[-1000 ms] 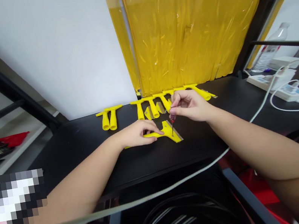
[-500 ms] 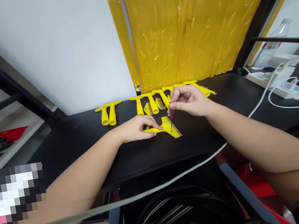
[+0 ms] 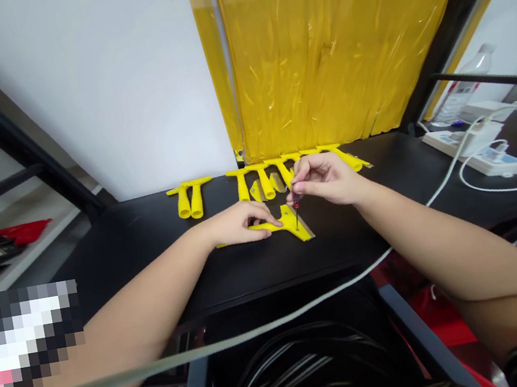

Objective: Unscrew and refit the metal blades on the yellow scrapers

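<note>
A yellow scraper [image 3: 293, 222] lies flat on the black table, its blade edge facing right. My left hand [image 3: 243, 222] is closed around the scraper's handle and presses it down. Above the head of the scraper, my right hand [image 3: 322, 177] pinches a small screwdriver [image 3: 296, 208] with a reddish handle. The screwdriver stands nearly upright, its tip at a screw near the blade's front end. Fingers of my right hand hide most of the screwdriver's handle. Behind my hands, several yellow scrapers [image 3: 264, 182] rest in a row, partly covered by my right hand.
Two more yellow scraper handles [image 3: 194, 199] lie at the back left of the black table [image 3: 147, 238]. A white cable [image 3: 283, 313] crosses in front of me. To the right are a power strip [image 3: 490, 156] and a plastic bottle [image 3: 462, 90].
The view has shifted slightly. Both hands keep their places on the scraper and the screwdriver; my right fingers have shifted a little around the screwdriver's handle.
</note>
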The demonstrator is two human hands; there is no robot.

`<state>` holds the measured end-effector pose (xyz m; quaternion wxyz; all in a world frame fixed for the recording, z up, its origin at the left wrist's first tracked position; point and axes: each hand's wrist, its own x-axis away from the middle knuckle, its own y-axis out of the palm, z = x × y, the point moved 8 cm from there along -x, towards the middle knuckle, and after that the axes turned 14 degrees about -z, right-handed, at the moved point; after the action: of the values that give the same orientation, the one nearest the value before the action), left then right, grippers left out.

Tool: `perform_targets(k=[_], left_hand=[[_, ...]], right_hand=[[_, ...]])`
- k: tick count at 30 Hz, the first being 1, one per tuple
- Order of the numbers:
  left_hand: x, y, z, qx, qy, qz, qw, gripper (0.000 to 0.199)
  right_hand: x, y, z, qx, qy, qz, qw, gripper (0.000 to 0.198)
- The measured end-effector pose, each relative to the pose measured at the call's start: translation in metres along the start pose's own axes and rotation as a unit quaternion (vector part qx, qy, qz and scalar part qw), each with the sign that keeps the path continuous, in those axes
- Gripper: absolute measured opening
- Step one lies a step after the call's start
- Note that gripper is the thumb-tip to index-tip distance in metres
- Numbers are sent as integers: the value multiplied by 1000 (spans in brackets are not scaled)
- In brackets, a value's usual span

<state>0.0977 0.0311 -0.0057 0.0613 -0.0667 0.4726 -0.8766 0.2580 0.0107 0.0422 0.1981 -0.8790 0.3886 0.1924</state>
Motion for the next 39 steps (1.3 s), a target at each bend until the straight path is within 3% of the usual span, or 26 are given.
perform_targets(k=[6, 11, 14, 18, 24, 28, 33, 39], left_hand=[[1, -2, 0, 23, 14, 22, 999, 30], [0, 0, 0, 11, 0, 5, 1000, 33], [0, -1, 0, 8, 0, 8, 1000, 33], [1, -2, 1, 13, 16, 22, 1000, 32], [1, 0, 0, 0, 3, 6, 1000, 33], [0, 0, -1, -2, -1, 4, 1000, 34], [1, -1, -1, 7, 10, 15, 1000, 33], [2, -3, 2, 24, 15, 27, 999, 31]], right_hand=[[-8, 34, 7, -94, 16, -120, 988, 22], [-10, 40, 16, -226, 24, -94, 969, 32], [-9, 34, 20, -232, 23, -89, 968, 39], [-8, 26, 27, -232, 51, -95, 967, 33], [-8, 35, 27, -294, 64, -121, 946, 30], [-7, 38, 26, -322, 63, -96, 940, 25], [-8, 32, 28, -290, 59, -64, 953, 33], [-7, 40, 30, -318, 73, -125, 937, 34]])
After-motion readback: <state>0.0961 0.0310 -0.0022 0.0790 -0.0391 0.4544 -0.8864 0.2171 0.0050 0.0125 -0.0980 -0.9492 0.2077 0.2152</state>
